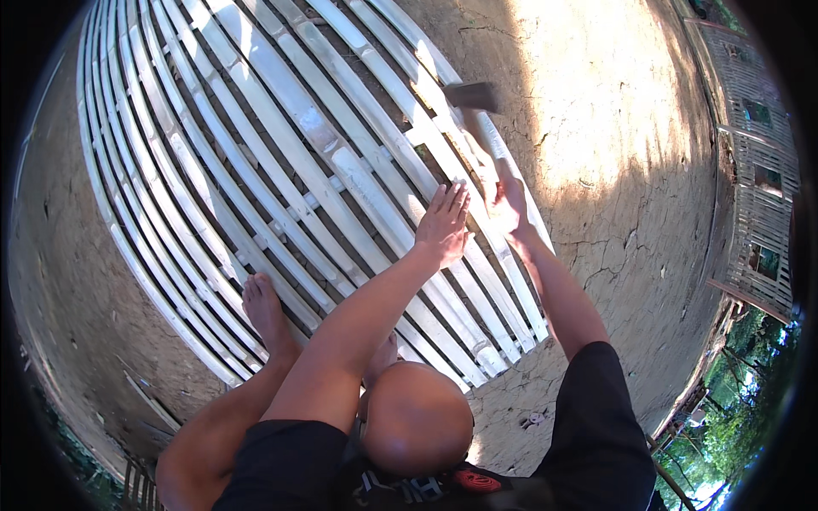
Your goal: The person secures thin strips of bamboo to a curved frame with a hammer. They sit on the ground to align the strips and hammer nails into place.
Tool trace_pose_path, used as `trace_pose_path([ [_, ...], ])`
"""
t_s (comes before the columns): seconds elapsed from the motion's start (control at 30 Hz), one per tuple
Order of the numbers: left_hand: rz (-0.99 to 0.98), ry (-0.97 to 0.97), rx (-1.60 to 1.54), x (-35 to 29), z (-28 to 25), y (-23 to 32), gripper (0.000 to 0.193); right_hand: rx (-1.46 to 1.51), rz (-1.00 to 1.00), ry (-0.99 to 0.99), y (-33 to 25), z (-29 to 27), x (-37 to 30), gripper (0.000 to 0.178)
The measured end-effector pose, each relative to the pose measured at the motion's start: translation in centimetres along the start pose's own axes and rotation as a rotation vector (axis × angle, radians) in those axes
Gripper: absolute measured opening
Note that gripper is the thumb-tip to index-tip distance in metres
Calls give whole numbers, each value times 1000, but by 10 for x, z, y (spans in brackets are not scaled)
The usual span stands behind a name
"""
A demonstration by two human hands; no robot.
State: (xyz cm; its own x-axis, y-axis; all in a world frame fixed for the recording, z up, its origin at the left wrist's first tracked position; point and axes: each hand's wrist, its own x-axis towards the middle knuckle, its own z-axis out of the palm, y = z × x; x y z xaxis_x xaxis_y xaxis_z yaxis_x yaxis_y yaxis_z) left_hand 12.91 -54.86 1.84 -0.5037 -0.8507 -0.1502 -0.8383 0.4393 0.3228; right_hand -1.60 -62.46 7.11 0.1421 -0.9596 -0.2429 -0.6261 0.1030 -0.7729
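Observation:
My left hand [443, 226] lies palm down on the pale slats of a long slatted platform [375, 204], which look like split bamboo. Its fingers are stretched out and point away from me. Just to its right, at the platform's right edge, my right hand [509, 203] is wrapped round the handle of a short-handled tool with a dark, blocky head [471, 96]. That head is blurred by motion, so I cannot tell a hammer from a hatchet. It hovers over or touches the outermost slats at the far right; which of these is unclear.
My bare foot [266, 308] rests on the slats at the left, with my bent knee [417, 417] in front of me. Cracked bare ground [613, 221] surrounds the platform, partly sunlit. A slatted fence or wall [758, 170] stands at the far right, above green plants [741, 400].

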Motion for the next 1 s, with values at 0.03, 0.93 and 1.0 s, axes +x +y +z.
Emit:
trace_pose_path([
  [0.03,7,-2,8,8,-4,6,72,19,122,-197,38,-16,17,38],
  [0.93,-24,-166,116,8,-1,-6,76,-854,-96,-519,-105,-77,88,50],
  [1.0,-33,-176,102,6,2,-9,78,-734,-50,-404,-135,-69,82,46],
])
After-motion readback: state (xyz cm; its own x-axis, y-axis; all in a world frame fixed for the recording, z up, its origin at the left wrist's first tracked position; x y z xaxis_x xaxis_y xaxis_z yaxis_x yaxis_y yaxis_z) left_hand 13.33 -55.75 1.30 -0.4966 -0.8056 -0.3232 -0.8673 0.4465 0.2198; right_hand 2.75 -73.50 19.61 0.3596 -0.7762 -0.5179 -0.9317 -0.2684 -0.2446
